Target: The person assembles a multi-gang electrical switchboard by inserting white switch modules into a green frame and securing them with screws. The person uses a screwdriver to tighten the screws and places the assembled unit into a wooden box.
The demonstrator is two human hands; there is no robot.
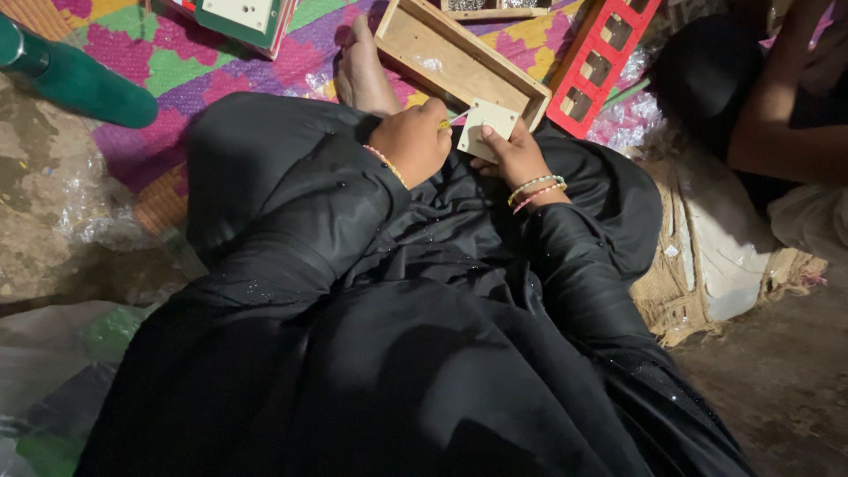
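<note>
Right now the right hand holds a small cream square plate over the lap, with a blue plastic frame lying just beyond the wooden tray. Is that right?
Not quite. The head view shows the right hand holding the small cream square plate over the lap, but the plastic frame just beyond the wooden tray is red, not blue.

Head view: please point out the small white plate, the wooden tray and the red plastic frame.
small white plate (488,126), head view, flat face.
wooden tray (442,55), head view, bare floor.
red plastic frame (590,81), head view, left rail.
</note>
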